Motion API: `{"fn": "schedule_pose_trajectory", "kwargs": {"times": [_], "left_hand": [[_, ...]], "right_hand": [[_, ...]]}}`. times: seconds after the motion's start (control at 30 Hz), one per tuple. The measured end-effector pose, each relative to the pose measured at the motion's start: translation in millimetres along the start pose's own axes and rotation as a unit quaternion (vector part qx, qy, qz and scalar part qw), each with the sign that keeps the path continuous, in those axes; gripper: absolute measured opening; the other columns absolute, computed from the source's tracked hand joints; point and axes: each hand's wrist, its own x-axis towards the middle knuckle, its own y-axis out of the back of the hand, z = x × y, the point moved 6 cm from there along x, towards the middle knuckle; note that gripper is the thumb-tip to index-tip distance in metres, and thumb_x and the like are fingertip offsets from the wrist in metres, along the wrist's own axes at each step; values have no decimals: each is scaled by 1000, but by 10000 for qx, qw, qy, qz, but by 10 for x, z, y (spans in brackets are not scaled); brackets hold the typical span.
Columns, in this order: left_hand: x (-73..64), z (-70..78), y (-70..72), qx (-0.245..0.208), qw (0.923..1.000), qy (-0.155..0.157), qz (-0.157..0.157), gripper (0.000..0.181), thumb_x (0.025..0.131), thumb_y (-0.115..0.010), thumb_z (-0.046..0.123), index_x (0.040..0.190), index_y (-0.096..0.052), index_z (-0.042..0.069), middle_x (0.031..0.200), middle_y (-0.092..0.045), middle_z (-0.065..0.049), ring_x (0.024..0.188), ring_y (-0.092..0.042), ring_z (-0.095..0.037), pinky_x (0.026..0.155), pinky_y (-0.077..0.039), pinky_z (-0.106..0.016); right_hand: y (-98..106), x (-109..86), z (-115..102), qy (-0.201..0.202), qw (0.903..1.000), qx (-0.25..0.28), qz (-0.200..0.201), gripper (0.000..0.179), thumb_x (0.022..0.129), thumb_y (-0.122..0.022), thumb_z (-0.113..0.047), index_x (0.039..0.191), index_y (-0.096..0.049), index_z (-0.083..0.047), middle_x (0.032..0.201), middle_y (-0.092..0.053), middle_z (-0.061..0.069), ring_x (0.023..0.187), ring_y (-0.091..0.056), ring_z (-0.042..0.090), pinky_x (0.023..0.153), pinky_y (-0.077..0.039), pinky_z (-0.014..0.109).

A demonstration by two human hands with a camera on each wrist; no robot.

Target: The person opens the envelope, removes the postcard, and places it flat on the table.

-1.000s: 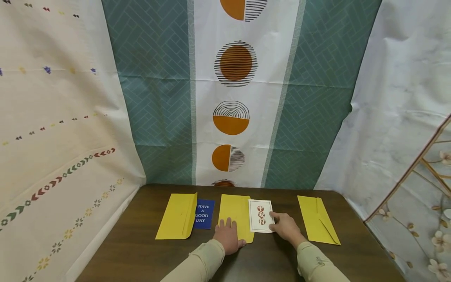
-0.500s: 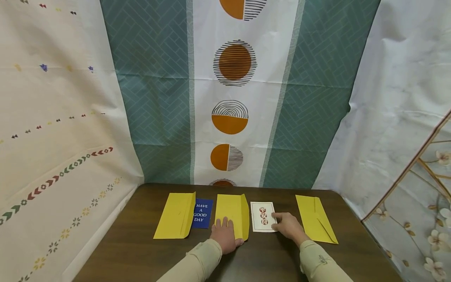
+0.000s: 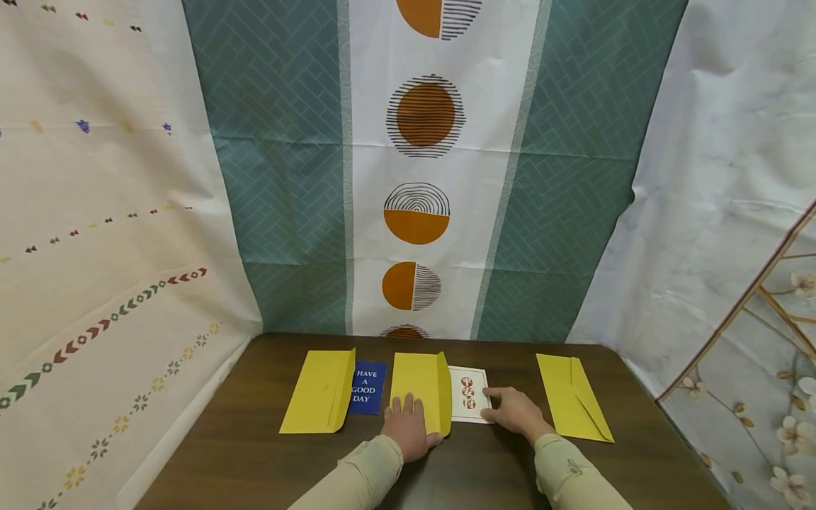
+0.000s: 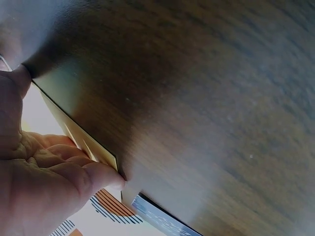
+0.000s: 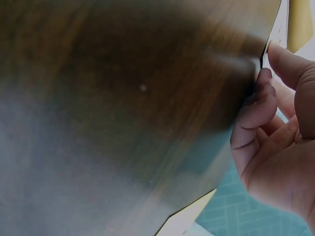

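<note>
In the head view, my left hand (image 3: 406, 431) rests with spread, straight fingers on the middle yellow envelope (image 3: 411, 375). That envelope's flap stands raised along its right side. My right hand (image 3: 518, 412) pinches the right edge of a white card (image 3: 457, 386) with reddish-brown round characters. The card's left edge meets the flap and is partly hidden behind it. The left wrist view shows my fingers (image 4: 106, 177) on the envelope, seen nearly edge-on. In the right wrist view my thumb (image 5: 290, 64) and fingertips meet at the card's edge.
A second yellow envelope (image 3: 312, 393) lies at the left, beside a blue card (image 3: 367, 387) reading "HAVE A GOOD DAY". Another yellow envelope (image 3: 574, 397) lies flat at the right. Patterned cloths hang behind and beside the dark wooden table (image 3: 472, 467).
The white card first overlapped the middle envelope, slid right clear of it, and then moved back left against the flap. The flap has risen. The left hand shifted slightly left with the envelope.
</note>
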Motion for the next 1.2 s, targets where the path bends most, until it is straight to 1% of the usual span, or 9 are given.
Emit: {"fn": "schedule_pose_trajectory", "kwargs": {"times": [0.07, 0.13, 0.3, 0.4, 0.5, 0.7, 0.87, 1.1, 1.2], "left_hand": [[-11, 6, 25, -48, 10000, 27, -67, 81, 93, -75, 58, 147, -57, -1, 156, -55, -20, 142, -50, -45, 120, -42, -61], [-4, 3, 13, -62, 10000, 24, -64, 81, 93, -75, 58, 146, -57, -1, 156, -55, -21, 142, -50, -45, 120, -42, -61], [42, -24, -87, -94, 9999, -12, -68, 81, 97, -70, 58, 149, -55, -1, 158, -53, -22, 144, -47, -47, 121, -40, -63], [27, -14, -72, -21, 10000, -36, -27, 81, 97, -70, 59, 149, -55, -1, 157, -53, -22, 143, -48, -47, 120, -41, -63], [-26, 19, 23, 44, 10000, -45, 21, 80, 95, -72, 59, 146, -58, -1, 155, -55, -21, 142, -50, -46, 119, -42, -62], [-59, 40, 54, 105, 9999, -16, 18, 79, 96, -72, 59, 146, -59, -1, 156, -55, -21, 143, -50, -46, 119, -42, -62], [-47, 36, 38, 79, 10000, -13, 8, 79, 96, -72, 58, 146, -58, -1, 156, -55, -21, 142, -50, -46, 119, -42, -61], [4, 3, -44, 107, 9999, -24, 96, 80, 95, -72, 60, 145, -59, -1, 155, -55, -21, 141, -50, -46, 118, -43, -61], [0, 10, -21, 137, 9999, -26, 86, 80, 95, -72, 60, 146, -58, -1, 155, -55, -21, 141, -50, -46, 118, -43, -60]], "right_hand": [[-12, -6, 0, 56, 10000, 1, -21, 57, 92, -84, -31, 145, -69, -15, 144, -67, 23, 117, -68, 36, 102, -54, 64], [-14, -12, -3, 126, 9999, 18, -37, 58, 92, -83, -31, 146, -68, -14, 145, -67, 24, 122, -68, 39, 106, -52, 65], [-9, -31, 0, 258, 9995, 175, -88, 62, 95, -81, -33, 151, -63, -13, 147, -65, 25, 129, -66, 41, 110, -49, 66], [-13, -31, 18, 307, 9991, 277, -101, 68, 96, -79, -35, 156, -56, -12, 150, -62, 26, 133, -63, 44, 111, -48, 66], [-29, -19, 37, 324, 9987, 358, -138, 75, 97, -78, -37, 161, -49, -10, 153, -60, 26, 139, -59, 48, 113, -46, 67], [-60, -2, 53, 321, 9987, 357, -164, 85, 96, -79, -42, 163, -43, -6, 152, -59, 29, 140, -58, 51, 114, -46, 67], [-60, -12, 57, 309, 9987, 368, -146, 86, 94, -81, -40, 163, -43, -4, 151, -59, 30, 137, -59, 51, 113, -46, 68], [-45, -14, 53, 298, 9988, 354, -141, 88, 94, -81, -41, 164, -42, -5, 152, -59, 29, 137, -60, 50, 113, -46, 68], [-36, -15, 44, 289, 9989, 333, -139, 89, 94, -81, -41, 164, -41, -6, 153, -58, 29, 138, -59, 50, 113, -46, 68]]}}
